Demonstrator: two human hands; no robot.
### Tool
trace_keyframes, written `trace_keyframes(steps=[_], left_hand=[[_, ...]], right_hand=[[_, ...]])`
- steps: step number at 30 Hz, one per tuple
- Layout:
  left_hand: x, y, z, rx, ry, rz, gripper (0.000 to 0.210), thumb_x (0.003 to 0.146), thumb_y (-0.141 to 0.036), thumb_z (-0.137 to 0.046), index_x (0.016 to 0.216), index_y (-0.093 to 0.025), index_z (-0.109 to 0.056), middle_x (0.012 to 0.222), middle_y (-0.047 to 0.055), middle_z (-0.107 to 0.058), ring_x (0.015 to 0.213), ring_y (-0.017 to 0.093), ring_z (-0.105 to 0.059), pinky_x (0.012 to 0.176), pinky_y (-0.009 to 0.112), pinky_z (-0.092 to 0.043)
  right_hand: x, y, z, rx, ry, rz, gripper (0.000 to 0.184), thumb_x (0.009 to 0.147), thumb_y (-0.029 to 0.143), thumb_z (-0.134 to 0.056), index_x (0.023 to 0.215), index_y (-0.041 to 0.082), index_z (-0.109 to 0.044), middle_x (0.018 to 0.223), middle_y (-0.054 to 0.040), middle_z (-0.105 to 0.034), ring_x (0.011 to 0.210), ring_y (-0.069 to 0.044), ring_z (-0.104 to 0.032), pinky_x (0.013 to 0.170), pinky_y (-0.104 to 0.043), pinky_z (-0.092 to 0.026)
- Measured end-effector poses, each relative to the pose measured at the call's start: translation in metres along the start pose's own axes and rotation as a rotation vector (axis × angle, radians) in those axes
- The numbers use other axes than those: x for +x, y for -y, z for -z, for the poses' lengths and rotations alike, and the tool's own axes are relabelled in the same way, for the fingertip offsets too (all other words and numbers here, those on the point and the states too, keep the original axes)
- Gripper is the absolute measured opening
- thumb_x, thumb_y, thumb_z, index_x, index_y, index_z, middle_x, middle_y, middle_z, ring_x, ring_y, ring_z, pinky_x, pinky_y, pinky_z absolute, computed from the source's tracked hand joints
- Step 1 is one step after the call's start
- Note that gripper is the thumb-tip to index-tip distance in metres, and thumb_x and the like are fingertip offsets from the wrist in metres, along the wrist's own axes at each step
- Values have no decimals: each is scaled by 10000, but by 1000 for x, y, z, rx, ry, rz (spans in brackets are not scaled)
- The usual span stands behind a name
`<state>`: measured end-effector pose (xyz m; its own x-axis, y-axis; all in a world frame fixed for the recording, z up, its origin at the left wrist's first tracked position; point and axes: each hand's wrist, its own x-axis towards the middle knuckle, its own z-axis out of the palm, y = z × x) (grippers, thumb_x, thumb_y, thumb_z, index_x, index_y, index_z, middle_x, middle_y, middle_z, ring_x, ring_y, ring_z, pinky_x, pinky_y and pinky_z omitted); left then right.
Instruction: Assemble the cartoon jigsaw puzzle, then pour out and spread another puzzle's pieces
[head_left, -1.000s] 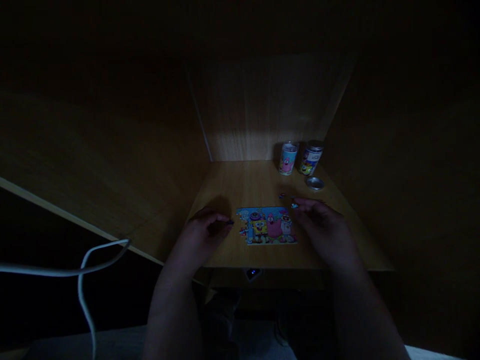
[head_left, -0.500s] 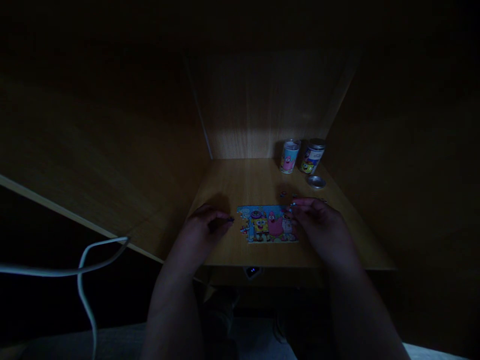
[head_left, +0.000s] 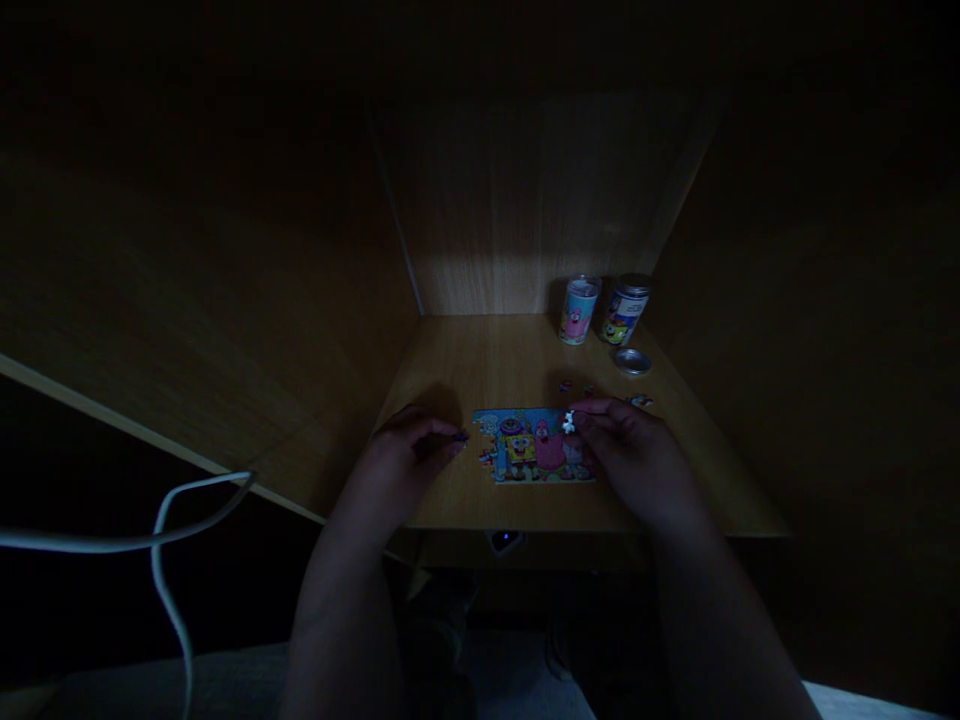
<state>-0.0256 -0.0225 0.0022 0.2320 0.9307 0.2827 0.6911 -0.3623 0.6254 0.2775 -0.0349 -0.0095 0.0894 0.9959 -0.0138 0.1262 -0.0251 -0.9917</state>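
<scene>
A partly joined cartoon jigsaw puzzle [head_left: 525, 452] lies flat on the wooden desk, its left edge ragged. My right hand [head_left: 626, 445] pinches a pale puzzle piece [head_left: 569, 422] above the puzzle's upper right part and covers the corner there. Left of the puzzle, my left hand [head_left: 409, 450] holds a small dark puzzle piece [head_left: 460, 437] between thumb and fingertips. A few loose pieces [head_left: 566, 386] lie just behind the puzzle, and others [head_left: 640, 400] lie beyond my right hand.
Two cartoon-printed cans [head_left: 576, 310] [head_left: 625, 308] stand at the back right, with a round metal lid [head_left: 632, 361] before them. Wooden panels enclose the desk [head_left: 480, 350] at the sides and back. A white cable [head_left: 161, 540] hangs at the left.
My right hand has shifted slightly left and turned its piece, so its pale side now shows over the puzzle. My left hand has stayed almost still.
</scene>
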Motion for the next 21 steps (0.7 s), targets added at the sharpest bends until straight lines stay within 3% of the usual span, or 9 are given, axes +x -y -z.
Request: trace_keyframes(steps=[11, 17, 21], left_hand=[[-1, -2, 0, 9, -11, 19, 127, 995, -255, -702, 1043, -270, -819, 1088, 36, -802, 1021, 245, -770, 935, 409, -598], [-3, 3, -4, -3, -69, -13, 130, 1006, -254, -704, 1085, -270, -805, 1113, 39, -803, 1030, 240, -772, 927, 405, -601], [-4, 0, -3, 33, -152, -85, 99, 1001, -268, -744, 1084, -257, -797, 1096, 52, -785, 1030, 245, -753, 924, 415, -602]], right_hand=[[0, -3, -1, -45, 30, 16, 242, 946, 432, -722, 1086, 242, -775, 1002, -56, -851, 895, -225, -815, 776, -332, -615], [0, -3, 0, -85, 18, 69, 245, 923, 431, -753, 1062, 233, -789, 974, -54, -846, 856, -219, -800, 748, -324, -603], [-5, 1, -1, -97, -71, 141, 238, 927, 447, -769, 1016, 227, -793, 943, -56, -830, 842, -212, -780, 729, -316, -593]])
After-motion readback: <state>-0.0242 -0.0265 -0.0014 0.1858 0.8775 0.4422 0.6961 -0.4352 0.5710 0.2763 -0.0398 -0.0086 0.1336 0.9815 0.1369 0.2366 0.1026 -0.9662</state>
